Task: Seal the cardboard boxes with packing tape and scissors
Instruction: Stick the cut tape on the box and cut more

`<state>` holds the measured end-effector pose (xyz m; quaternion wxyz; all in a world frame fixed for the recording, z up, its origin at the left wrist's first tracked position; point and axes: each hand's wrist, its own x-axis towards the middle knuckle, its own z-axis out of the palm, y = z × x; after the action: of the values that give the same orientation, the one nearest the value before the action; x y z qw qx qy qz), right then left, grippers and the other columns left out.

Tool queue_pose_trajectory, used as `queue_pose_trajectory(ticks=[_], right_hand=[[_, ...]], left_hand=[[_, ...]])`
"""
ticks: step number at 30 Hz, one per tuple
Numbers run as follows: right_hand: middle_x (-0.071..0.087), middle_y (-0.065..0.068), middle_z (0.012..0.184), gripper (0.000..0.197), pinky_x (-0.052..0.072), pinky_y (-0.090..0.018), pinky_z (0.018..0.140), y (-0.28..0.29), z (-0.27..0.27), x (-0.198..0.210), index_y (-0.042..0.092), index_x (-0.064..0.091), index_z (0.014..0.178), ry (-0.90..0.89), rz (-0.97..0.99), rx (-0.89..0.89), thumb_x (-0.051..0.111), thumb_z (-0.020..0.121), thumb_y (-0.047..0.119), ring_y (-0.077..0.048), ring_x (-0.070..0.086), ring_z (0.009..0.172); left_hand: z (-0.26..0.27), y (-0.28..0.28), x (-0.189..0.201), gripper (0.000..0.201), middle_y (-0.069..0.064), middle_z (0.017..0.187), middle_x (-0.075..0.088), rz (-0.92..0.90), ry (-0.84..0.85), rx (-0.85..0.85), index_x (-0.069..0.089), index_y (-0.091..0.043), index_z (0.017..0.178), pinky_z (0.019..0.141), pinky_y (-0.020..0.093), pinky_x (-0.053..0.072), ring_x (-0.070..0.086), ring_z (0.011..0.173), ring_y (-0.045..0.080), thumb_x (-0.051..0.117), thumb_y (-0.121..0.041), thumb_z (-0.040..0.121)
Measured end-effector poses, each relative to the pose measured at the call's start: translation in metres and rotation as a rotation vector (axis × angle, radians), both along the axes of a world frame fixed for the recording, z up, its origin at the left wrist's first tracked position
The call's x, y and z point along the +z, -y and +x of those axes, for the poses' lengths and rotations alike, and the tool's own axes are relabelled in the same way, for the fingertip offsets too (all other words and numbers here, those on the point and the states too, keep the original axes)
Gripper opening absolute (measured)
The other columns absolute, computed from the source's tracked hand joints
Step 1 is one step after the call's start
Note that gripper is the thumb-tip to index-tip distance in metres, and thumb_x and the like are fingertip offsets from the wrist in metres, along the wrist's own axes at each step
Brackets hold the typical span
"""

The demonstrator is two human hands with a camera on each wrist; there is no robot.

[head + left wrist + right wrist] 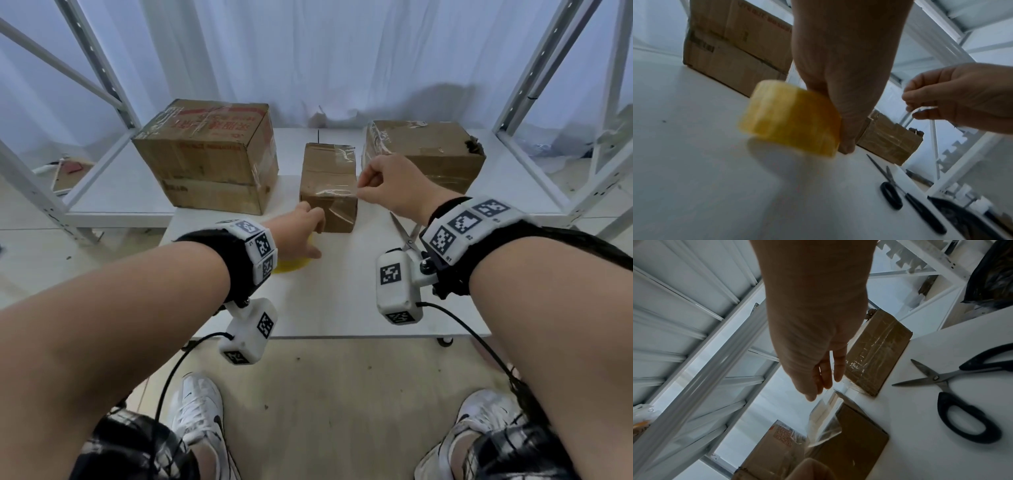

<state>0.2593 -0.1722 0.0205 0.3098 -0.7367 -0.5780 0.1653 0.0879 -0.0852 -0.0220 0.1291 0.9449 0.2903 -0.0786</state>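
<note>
Three brown cardboard boxes stand on the white table: a large one with red print, a small tape-wrapped one and a medium one with a torn corner. There is one yellow roll of packing tape and one pair of black-handled steel scissors. Two bare hands show, left and right.

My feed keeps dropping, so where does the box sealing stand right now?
All three boxes already carry tape, but I can't tell which are finished. In hand: the left hand holds the yellow tape roll, the right hand pinches a clear strip above the small middle box. Left: pressing it down and cutting; the scissors lie untouched.
</note>
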Motion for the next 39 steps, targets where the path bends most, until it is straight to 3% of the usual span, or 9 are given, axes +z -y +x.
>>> queue_pose_trajectory(ticks=[4, 8, 10, 14, 17, 20, 23, 27, 39], right_hand=[[0.054, 0.003, 0.076, 0.004, 0.045, -0.016, 0.066, -0.009, 0.002, 0.003, 0.009, 0.058, 0.092, -0.07, 0.055, -0.017, 0.062, 0.09, 0.008, -0.008, 0.049, 0.067], [0.052, 0.004, 0.074, 0.004, 0.039, -0.009, 0.058, -0.018, 0.007, 0.004, 0.011, 0.057, 0.094, -0.074, 0.048, -0.024, 0.061, 0.091, 0.01, -0.004, 0.046, 0.063], [0.051, 0.005, 0.074, 0.005, 0.04, -0.007, 0.056, -0.023, 0.01, 0.001, 0.012, 0.058, 0.093, -0.097, 0.039, -0.024, 0.061, 0.091, 0.009, -0.003, 0.046, 0.064], [0.053, 0.005, 0.077, 0.006, 0.04, -0.015, 0.06, -0.036, 0.014, -0.007, 0.013, 0.058, 0.093, -0.134, 0.024, -0.013, 0.063, 0.091, 0.013, -0.005, 0.048, 0.067], [0.058, 0.003, 0.083, 0.008, 0.042, -0.016, 0.064, -0.047, 0.016, -0.01, 0.012, 0.059, 0.094, -0.171, 0.024, -0.007, 0.065, 0.09, 0.016, -0.007, 0.052, 0.072], [0.063, -0.003, 0.083, 0.008, 0.051, -0.019, 0.066, -0.054, 0.017, -0.01, 0.009, 0.059, 0.096, -0.261, 0.03, -0.005, 0.064, 0.09, 0.012, -0.01, 0.058, 0.071], [0.064, -0.007, 0.075, 0.009, 0.049, -0.014, 0.055, -0.057, 0.017, -0.015, 0.003, 0.058, 0.097, -0.373, 0.05, -0.02, 0.063, 0.09, 0.006, -0.011, 0.058, 0.061], [0.061, -0.003, 0.075, 0.004, 0.051, -0.024, 0.069, -0.066, 0.016, -0.028, 0.008, 0.06, 0.09, -0.18, 0.077, -0.049, 0.064, 0.089, 0.006, -0.012, 0.057, 0.067], [0.053, 0.007, 0.075, 0.005, 0.041, -0.015, 0.069, -0.074, 0.023, -0.041, 0.01, 0.06, 0.088, 0.006, 0.087, -0.071, 0.063, 0.089, 0.006, -0.003, 0.049, 0.068]], left_hand=[[0.008, -0.008, 0.01, 0.03, 0.005, 0.109, 0.061, -0.21, 0.014, 0.022, 0.056, -0.011, 0.112, 0.071, 0.027, 0.051, 0.061, 0.081, 0.018, 0.066, -0.029, 0.089], [0.018, -0.028, 0.032, 0.022, 0.007, 0.093, 0.066, -0.066, 0.462, 0.231, 0.062, -0.008, 0.104, 0.067, 0.027, 0.049, 0.062, 0.077, 0.019, 0.051, -0.026, 0.098], [0.023, -0.037, 0.037, 0.029, 0.008, 0.095, 0.067, -0.117, 0.609, 0.3, 0.061, -0.008, 0.106, 0.075, 0.034, 0.051, 0.063, 0.084, 0.023, 0.046, -0.032, 0.1], [0.031, -0.044, 0.032, 0.037, 0.004, 0.102, 0.067, -0.383, 0.572, 0.213, 0.062, -0.013, 0.107, 0.083, 0.028, 0.05, 0.062, 0.093, 0.016, 0.056, -0.047, 0.091], [0.036, -0.05, 0.022, 0.029, 0.001, 0.098, 0.068, -0.477, 0.568, 0.234, 0.066, -0.013, 0.103, 0.084, 0.025, 0.051, 0.062, 0.093, 0.014, 0.069, -0.036, 0.086], [0.04, -0.052, 0.015, 0.005, 0.0, 0.083, 0.069, -0.585, 0.602, 0.3, 0.067, -0.013, 0.089, 0.069, 0.021, 0.051, 0.061, 0.076, 0.014, 0.068, -0.017, 0.087], [0.041, -0.05, 0.013, 0.003, -0.001, 0.075, 0.069, -0.692, 0.613, 0.395, 0.066, -0.009, 0.088, 0.054, 0.016, 0.049, 0.058, 0.059, 0.007, 0.066, -0.012, 0.089], [0.044, -0.041, 0.009, 0.005, 0.005, 0.074, 0.07, -0.852, 0.638, 0.454, 0.062, -0.006, 0.086, 0.048, 0.014, 0.049, 0.061, 0.053, 0.006, 0.065, -0.009, 0.09], [0.04, -0.037, 0.008, 0.012, 0.01, 0.079, 0.067, -0.889, 0.667, 0.577, 0.063, 0.001, 0.1, 0.047, 0.016, 0.051, 0.06, 0.054, 0.01, 0.06, -0.008, 0.093]])
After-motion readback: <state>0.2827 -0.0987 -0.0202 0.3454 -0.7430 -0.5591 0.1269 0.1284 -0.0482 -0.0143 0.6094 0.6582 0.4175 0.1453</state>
